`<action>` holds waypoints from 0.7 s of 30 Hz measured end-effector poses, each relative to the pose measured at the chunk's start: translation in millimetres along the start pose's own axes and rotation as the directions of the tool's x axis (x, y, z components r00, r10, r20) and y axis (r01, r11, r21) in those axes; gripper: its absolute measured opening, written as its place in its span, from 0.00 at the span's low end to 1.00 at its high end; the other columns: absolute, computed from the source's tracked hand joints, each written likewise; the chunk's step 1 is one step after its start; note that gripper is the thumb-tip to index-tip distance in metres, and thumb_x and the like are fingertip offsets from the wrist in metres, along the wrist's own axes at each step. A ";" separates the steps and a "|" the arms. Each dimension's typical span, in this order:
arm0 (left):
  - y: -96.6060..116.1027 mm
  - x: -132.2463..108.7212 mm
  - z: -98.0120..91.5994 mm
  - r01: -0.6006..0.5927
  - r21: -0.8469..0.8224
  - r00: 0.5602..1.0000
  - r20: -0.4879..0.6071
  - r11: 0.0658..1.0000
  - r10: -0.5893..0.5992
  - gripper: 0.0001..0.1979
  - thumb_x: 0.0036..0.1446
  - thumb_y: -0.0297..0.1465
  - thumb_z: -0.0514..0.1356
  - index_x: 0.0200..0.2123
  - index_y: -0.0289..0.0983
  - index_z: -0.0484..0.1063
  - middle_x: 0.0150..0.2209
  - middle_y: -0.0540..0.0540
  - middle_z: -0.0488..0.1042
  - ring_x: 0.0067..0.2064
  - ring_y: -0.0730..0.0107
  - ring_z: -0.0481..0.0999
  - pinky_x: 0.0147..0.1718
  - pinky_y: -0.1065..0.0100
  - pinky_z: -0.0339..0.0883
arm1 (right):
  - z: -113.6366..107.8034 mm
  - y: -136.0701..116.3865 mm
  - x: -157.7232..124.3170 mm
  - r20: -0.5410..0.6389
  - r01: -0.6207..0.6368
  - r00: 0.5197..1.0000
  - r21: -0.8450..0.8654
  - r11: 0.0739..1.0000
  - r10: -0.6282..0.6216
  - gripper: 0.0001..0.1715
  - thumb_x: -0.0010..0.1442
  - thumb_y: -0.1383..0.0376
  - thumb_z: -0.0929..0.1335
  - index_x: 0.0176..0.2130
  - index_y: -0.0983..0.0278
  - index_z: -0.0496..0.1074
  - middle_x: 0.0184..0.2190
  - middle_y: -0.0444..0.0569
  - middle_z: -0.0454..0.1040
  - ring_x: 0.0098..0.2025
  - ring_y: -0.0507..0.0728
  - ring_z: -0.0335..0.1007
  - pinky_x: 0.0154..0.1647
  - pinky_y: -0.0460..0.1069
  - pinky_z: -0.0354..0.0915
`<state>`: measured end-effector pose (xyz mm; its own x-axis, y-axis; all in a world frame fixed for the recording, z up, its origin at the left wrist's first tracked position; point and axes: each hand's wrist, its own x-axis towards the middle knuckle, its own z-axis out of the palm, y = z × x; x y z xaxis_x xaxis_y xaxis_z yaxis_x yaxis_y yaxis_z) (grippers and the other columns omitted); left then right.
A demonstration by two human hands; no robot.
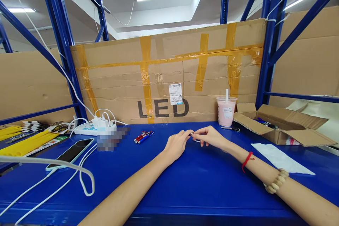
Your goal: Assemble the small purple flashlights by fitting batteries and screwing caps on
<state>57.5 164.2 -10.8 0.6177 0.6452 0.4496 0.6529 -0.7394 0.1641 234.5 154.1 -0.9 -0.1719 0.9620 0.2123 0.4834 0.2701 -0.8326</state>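
Observation:
My left hand (177, 144) and my right hand (210, 136) meet near the middle of the blue table (169, 183), fingertips pinched together on a small dark, metallic item (195, 137) that I cannot make out clearly. Both hands rest low on the tabletop. My right wrist wears a red string and a beaded bracelet. A few red and blue pens (143, 136) lie to the left of my left hand.
A pink drink cup with a straw (226, 111) stands by an open cardboard box (280, 125) at the right. A white sheet (280, 158) lies nearby. A phone (71, 152), power strip (94, 128), white cables and yellow packs (26, 143) sit left. Cardboard wall marked LED (164, 77) behind.

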 end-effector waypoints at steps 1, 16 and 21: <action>0.0 -0.3 0.0 0.003 -0.007 1.000 -0.001 1.000 -0.003 0.15 0.65 0.28 0.45 0.53 0.43 0.61 0.44 0.47 0.73 0.44 0.65 0.74 0.40 0.67 0.67 | 0.0 0.7 0.4 -0.002 0.000 1.000 -0.003 1.000 0.000 0.20 0.49 0.53 0.70 0.31 0.68 0.77 0.29 0.51 0.76 0.19 0.47 0.65 0.15 0.40 0.57; -2.6 -1.7 0.6 0.040 -0.128 0.999 -0.011 0.991 -0.041 0.11 0.64 0.30 0.45 0.46 0.43 0.62 0.44 0.50 0.74 0.43 0.67 0.74 0.39 0.68 0.66 | 4.0 2.9 -0.4 -0.043 0.115 0.992 -0.070 0.991 -0.118 0.22 0.51 0.51 0.68 0.27 0.69 0.76 0.25 0.49 0.75 0.16 0.47 0.62 0.17 0.43 0.56; -4.6 -0.9 2.0 0.055 -0.155 0.998 0.013 0.986 -0.054 0.10 0.64 0.32 0.45 0.46 0.43 0.61 0.40 0.50 0.75 0.40 0.66 0.75 0.38 0.68 0.65 | 3.3 5.3 -0.1 -0.061 0.130 0.989 -0.092 0.987 -0.136 0.21 0.52 0.52 0.67 0.29 0.68 0.77 0.25 0.48 0.76 0.15 0.47 0.62 0.18 0.44 0.58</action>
<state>54.9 167.4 -13.7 0.5874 0.6865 0.4286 0.6104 -0.7235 0.3224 234.2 155.3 -7.0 -0.1834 0.9170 0.3542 0.5341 0.3955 -0.7472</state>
